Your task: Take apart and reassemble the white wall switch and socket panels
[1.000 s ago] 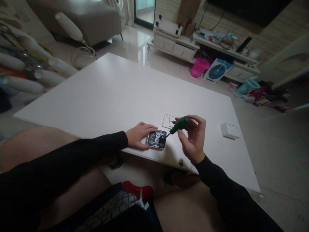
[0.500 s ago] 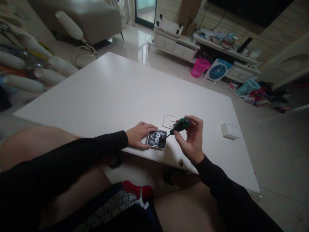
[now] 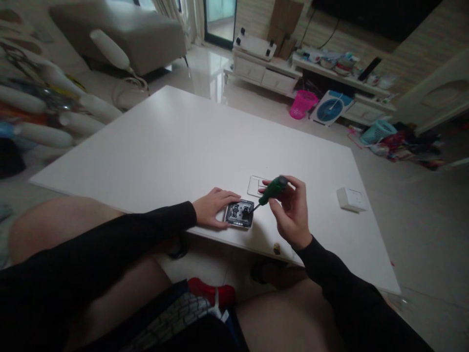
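Screwdriver (image 3: 273, 190) aslant in curled right hand (image 3: 293, 212)

The tabletop (image 3: 190, 142) looks smooth with a soft sheen; the screwdriver handle (image 3: 274, 189) looks like green plastic, its shaft (image 3: 255, 207) metal. At twelve o'clock, the floor (image 3: 208, 66) is glossy.

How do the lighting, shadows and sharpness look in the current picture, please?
Head view: dim overall, with a soft shadow on the white tabletop beside the black switch module; bright glare on the floor tiles; white rounded shapes at the left edge smeared and stretched; fine detail on the module too soft to read.
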Tool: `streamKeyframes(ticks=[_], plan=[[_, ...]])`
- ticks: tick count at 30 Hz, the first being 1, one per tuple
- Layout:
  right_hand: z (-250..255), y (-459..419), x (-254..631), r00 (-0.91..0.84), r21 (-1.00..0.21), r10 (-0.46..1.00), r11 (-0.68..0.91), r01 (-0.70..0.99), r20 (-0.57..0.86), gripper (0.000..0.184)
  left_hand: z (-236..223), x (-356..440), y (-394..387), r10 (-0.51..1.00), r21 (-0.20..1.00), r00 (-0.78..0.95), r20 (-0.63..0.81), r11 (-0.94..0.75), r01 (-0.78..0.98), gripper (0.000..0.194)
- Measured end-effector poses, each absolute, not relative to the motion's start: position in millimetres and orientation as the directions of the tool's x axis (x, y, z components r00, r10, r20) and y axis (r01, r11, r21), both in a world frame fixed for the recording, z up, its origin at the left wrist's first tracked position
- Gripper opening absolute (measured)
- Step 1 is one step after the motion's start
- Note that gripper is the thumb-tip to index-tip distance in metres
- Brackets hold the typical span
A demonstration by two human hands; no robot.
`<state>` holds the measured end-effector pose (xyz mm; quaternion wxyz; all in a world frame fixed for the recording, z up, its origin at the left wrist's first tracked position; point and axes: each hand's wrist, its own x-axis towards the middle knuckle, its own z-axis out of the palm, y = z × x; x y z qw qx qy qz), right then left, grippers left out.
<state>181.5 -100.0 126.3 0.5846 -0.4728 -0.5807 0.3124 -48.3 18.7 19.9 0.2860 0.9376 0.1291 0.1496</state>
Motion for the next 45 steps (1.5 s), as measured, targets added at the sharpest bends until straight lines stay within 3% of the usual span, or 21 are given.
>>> streamKeyframes(ticks=[5, 10, 16, 18, 22, 27, 31, 33, 37, 42, 45], plan=[[132.9, -92.7, 190.4, 0.332, -0.932, 0.872, 0.350, 0.091, 0.360, 0.040, 32.0, -44.5, 18.2, 0.336, 0.544, 0.933, 0.126, -0.811, 0.218, 0.084], [134.5, -89.8, 201.9, 0.445, -0.931, 0.819, 0.344, 0.125, 0.363, 0.042, 44.2, -40.4, 10.8, 0.371, 0.352, 0.928, 0.015, -0.871, 0.343, 0.094], [131.9, -89.9, 201.5, 0.458, -0.939, 0.821, 0.315, 0.134, 0.341, 0.042, 47.5, -44.8, 3.8, 0.455, 0.171, 0.890, 0.031, -0.880, 0.444, 0.097], [131.2, -90.0, 201.0, 0.449, -0.941, 0.827, 0.308, 0.144, 0.339, 0.041, 50.6, -45.3, 4.3, 0.433, 0.181, 0.901, 0.026, -0.889, 0.422, 0.087], [129.6, -90.5, 201.2, 0.431, -0.945, 0.841, 0.296, 0.142, 0.328, 0.041, 56.5, -44.4, 6.1, 0.437, 0.274, 0.899, 0.027, -0.868, 0.413, 0.044], [129.2, -90.3, 200.8, 0.450, -0.955, 0.843, 0.282, 0.094, 0.294, 0.043, 54.7, -45.6, 10.7, 0.479, 0.412, 0.855, 0.198, -0.832, 0.371, 0.022], [129.2, -90.2, 200.9, 0.437, -0.959, 0.854, 0.269, 0.093, 0.282, 0.043, 45.3, -47.4, 17.8, 0.356, 0.487, 0.915, 0.188, -0.843, 0.228, 0.048], [129.1, -90.5, 200.8, 0.428, -0.957, 0.856, 0.270, 0.110, 0.291, 0.043, 41.7, -47.7, 21.0, 0.334, 0.488, 0.931, 0.145, -0.843, 0.226, 0.051], [129.4, -91.5, 200.4, 0.437, -0.955, 0.850, 0.277, 0.104, 0.294, 0.044, 45.9, -46.5, 24.4, 0.353, 0.444, 0.928, 0.122, -0.855, 0.267, 0.041], [129.9, -92.4, 201.5, 0.426, -0.952, 0.851, 0.276, 0.134, 0.307, 0.043, 61.4, -44.9, 26.6, 0.381, 0.302, 0.922, 0.074, -0.889, 0.343, 0.017], [130.7, -92.8, 201.5, 0.423, -0.947, 0.847, 0.281, 0.157, 0.322, 0.043, 64.4, -47.0, 28.9, 0.378, 0.327, 0.926, 0.011, -0.876, 0.353, 0.022]])
